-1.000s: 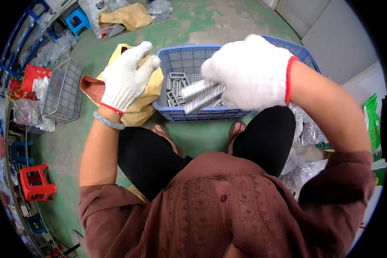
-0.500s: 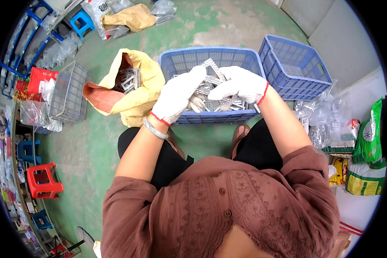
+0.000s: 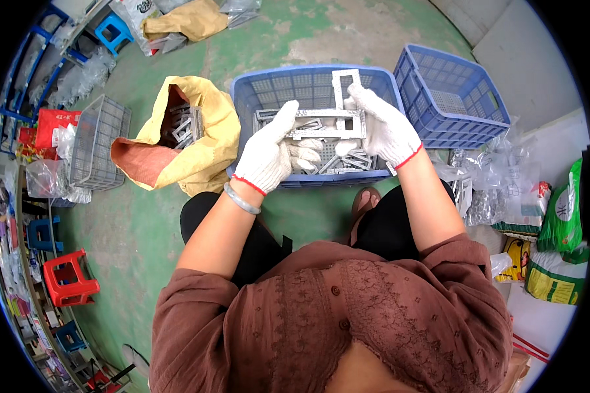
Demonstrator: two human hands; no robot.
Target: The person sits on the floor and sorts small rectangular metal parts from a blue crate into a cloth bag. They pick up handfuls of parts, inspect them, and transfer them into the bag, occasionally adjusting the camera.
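Note:
Both my hands wear white knit gloves and hold a grey rectangular metal frame [image 3: 321, 123] flat over a blue plastic basket [image 3: 255, 92]. My left hand [image 3: 269, 154] grips the frame's left end. Gripping its right end is my right hand [image 3: 381, 126], which also holds a second, upright frame [image 3: 344, 82] rising behind the first. More grey metal frames [image 3: 347, 160] lie loose in the basket under my hands.
A yellow sack [image 3: 200, 141] with more metal frames lies open left of the basket. An empty blue basket [image 3: 452, 92] stands to the right, clear plastic bags [image 3: 488, 183] beside it. A grey wire basket [image 3: 95, 150] and a red stool [image 3: 69, 278] sit at left.
My hands came together from apart and lowered over the blue basket. They now hold a flat frame between them, where earlier the right hand held a bundle of frames.

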